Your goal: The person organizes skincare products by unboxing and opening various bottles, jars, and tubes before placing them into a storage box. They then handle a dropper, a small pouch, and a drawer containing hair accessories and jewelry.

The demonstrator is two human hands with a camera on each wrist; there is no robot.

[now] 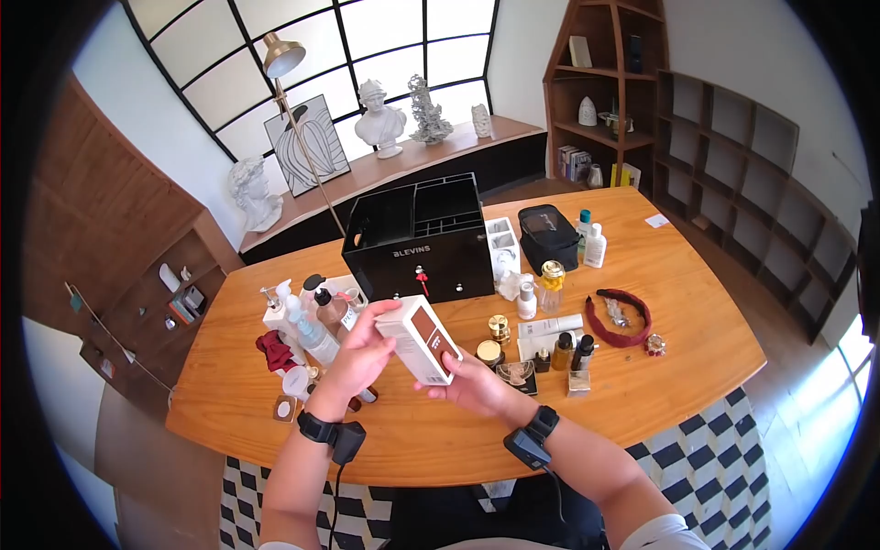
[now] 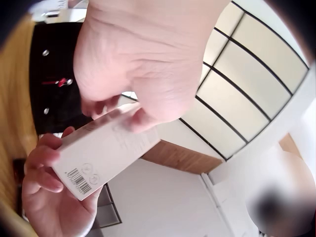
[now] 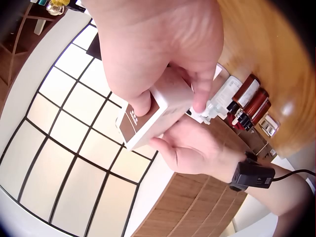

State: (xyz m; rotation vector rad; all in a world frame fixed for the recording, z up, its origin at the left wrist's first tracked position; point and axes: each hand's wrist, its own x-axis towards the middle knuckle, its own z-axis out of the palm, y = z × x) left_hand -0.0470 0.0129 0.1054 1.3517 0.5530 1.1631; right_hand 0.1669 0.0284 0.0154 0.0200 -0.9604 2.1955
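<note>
Both hands hold a white carton with a brown panel [image 1: 423, 341] tilted above the table's front half. My left hand [image 1: 357, 359] grips its upper left end, thumb against a pale printed face. The lower end is in my right hand [image 1: 472, 385], whose thumb presses on the brown panel. A barcode shows on the carton [image 2: 101, 155] near the right fingers in the left wrist view. Behind the carton stands a black organizer box [image 1: 431, 261] lettered BLEVINS, with open compartments on top and a small red ornament on its front.
Pump bottles [image 1: 312, 335] and a dark red scrunchie [image 1: 275, 352] crowd the left side. To the right are a black mesh-topped bag [image 1: 547, 238], a dark red headband [image 1: 598, 325], a white tube [image 1: 550, 326] and several small bottles. A paper card [image 1: 656, 221] lies far right.
</note>
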